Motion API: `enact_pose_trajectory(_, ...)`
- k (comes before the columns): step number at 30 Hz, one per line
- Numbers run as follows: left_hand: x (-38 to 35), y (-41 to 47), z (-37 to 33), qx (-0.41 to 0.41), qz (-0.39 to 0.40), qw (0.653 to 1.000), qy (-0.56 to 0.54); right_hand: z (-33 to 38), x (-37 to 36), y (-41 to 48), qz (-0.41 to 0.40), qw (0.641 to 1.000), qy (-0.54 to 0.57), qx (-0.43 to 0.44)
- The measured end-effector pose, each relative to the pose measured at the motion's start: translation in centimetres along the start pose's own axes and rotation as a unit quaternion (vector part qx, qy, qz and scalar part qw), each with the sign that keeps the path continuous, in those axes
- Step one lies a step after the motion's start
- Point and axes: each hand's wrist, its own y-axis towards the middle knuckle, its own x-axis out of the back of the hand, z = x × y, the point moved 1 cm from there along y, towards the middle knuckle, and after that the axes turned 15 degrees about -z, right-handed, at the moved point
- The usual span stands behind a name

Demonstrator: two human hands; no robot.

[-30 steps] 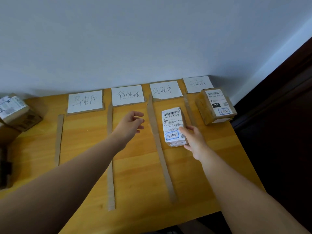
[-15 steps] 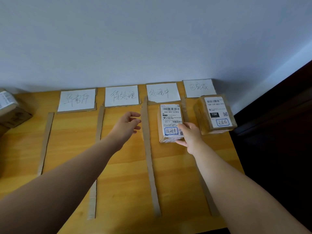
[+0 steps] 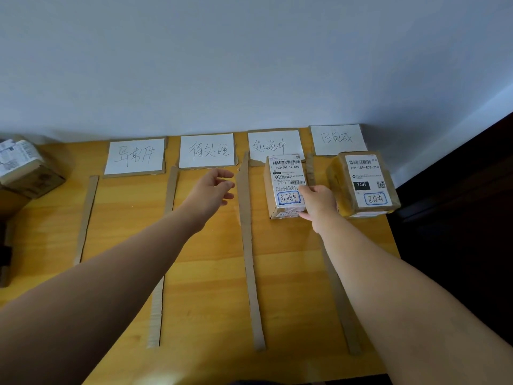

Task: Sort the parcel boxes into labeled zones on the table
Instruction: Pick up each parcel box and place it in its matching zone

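Sliding back along its lane over the last second, the small box (image 3: 286, 184) now lies flat with its far end at the lower edge of the third card (image 3: 273, 145), where a second ago bare table showed between them. The right hand (image 3: 319, 202) still grips its near right corner, fingers curled over the top onto the printed label and thumb against the near side. The handwritten mark just left of those fingers looks the same as the writing on the card beyond them, so I judge this box is in its proper zone and only the letting go remains. Just right of the knuckles, past a cardboard strip (image 3: 337, 287), a second box (image 3: 363, 184) sits below the fourth card (image 3: 337, 138), apparently already sorted. The left hand (image 3: 211, 190) hovers over the second lane with fingers loose and spread, holding nothing, its fingertips near the strip (image 3: 248, 245) that bounds the small box's lane. Far to the left of that hand, more boxes (image 3: 25, 168) wait at the table (image 3: 288, 273) edge, so sorting is not finished.
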Motion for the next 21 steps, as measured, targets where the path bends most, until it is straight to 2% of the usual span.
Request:
enact_pose_trajectory(4, 0.6, -0.8, 0.3, -0.008, -0.003, 1.0, 0.009, 0.5, 0.8, -0.4, -0.022, 0.99, -0.099, 0.097)
enact_pose_trajectory(10, 2.0, -2.1, 0.5, -0.02, -0.008, 1.0, 0.004, 1.4, 2.3, -2.0, -0.075, 0.951, -0.202, 0.22)
enact_pose_trajectory(16, 4.6, -3.0, 0.4, -0.043, -0.018, 0.999, -0.008, 2.4, 1.4, -5.4, -0.129, 0.921, -0.216, 0.298)
enact_pose_trajectory(21, 8.9, -3.3, 1.3, -0.047, -0.023, 0.998, -0.035, 3.3, -1.3, -9.7, -0.124, 0.908, -0.215, 0.338)
